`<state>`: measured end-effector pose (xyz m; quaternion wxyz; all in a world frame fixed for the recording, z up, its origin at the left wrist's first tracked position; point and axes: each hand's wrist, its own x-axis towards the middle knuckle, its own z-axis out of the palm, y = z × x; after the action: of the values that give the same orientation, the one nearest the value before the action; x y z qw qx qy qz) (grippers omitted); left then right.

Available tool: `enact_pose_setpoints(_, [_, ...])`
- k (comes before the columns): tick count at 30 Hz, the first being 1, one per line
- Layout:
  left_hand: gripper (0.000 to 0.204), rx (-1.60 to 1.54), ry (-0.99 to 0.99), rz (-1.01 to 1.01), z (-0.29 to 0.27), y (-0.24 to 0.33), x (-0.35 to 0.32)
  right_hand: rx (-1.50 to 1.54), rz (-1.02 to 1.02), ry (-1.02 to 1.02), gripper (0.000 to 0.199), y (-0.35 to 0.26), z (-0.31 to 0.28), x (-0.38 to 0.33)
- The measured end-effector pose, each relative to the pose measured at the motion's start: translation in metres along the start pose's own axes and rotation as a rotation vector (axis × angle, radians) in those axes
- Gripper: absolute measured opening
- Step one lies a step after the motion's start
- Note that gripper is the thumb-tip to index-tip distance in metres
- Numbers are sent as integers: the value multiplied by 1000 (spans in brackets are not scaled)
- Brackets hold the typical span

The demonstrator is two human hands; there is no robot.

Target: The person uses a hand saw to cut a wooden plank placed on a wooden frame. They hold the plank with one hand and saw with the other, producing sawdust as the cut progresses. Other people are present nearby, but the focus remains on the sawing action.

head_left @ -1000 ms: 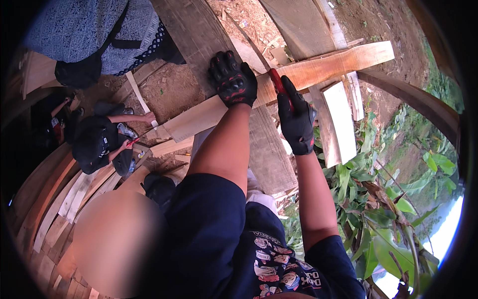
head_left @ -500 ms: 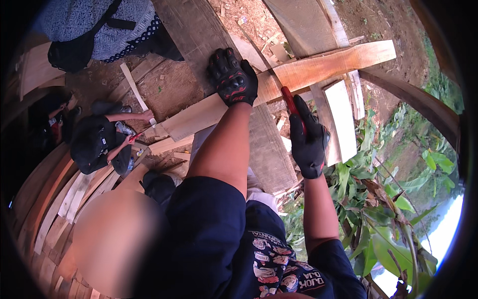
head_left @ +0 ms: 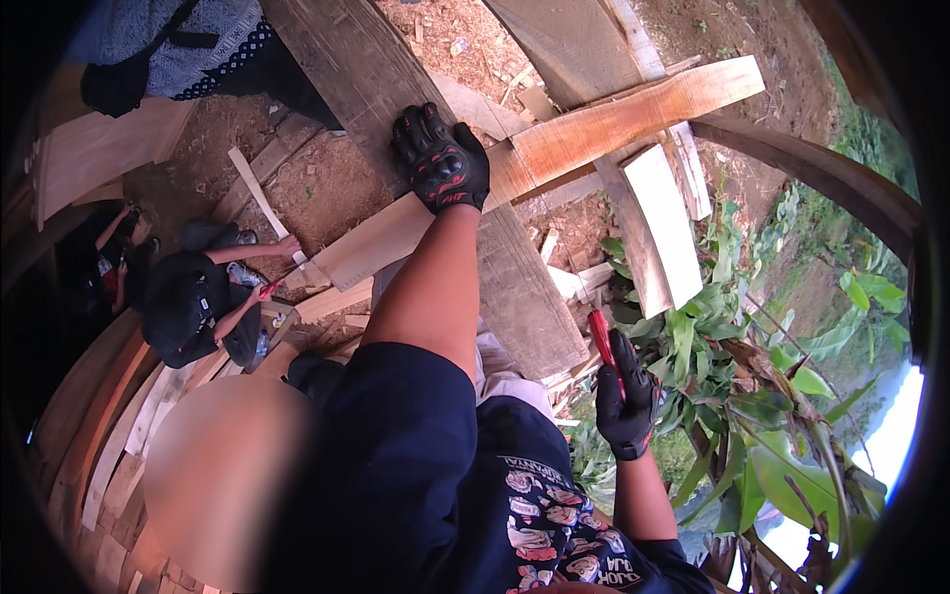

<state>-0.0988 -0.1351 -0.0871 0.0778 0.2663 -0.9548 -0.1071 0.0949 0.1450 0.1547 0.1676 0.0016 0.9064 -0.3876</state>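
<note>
The right hand [head_left: 627, 408], in a black glove, has its grip closed around a red-handled tool [head_left: 603, 345]; the red handle sticks up out of the fist, and whatever is at the tool's working end is hidden, so I cannot tell what kind it is. That hand is drawn back close to the body, well apart from the timber, out over the green leaves [head_left: 752, 396] below.

The left hand [head_left: 441, 163], also in a black glove with red marks, lies palm down with its fingers spread, pressed on a long pale plank [head_left: 594, 129]. The plank runs slantwise from lower left to upper right, resting across a wide grey board [head_left: 515, 287] and other beams.

Down to the left, another person in dark clothes and a dark cap [head_left: 178, 307] crouches at the low end of the plank, one hand on it. Curved wooden planks [head_left: 109, 426] sweep along the left edge, and sawdust and offcuts litter the ground [head_left: 327, 188].
</note>
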Motion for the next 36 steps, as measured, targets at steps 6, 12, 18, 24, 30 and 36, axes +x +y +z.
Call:
enact_pose_setpoints(6, [59, 2, 51, 18, 9, -7, -2, 59, -97, 68, 43, -20, 36, 111])
enact_pose_setpoints(12, [61, -51, 50, 22, 7, -2, -6, 15, -129, 99, 41, -47, 112, 240])
enact_pose_setpoints(18, [60, -4, 27, 0, 8, -6, 1, 68, 25, 46, 44, -30, 64, 129])
enact_pose_setpoints(24, [58, -3, 24, 9, 1, -3, 0, 4, 126, -45, 47, -40, -1, 31])
enact_pose_setpoints(30, [56, 44, 73, -2, 9, -7, -2, -59, -128, 39, 43, -45, 73, 176])
enact_pose_setpoints(36, [61, -28, 32, 13, 10, -2, -1, 22, -145, 69, 41, -34, 112, 244])
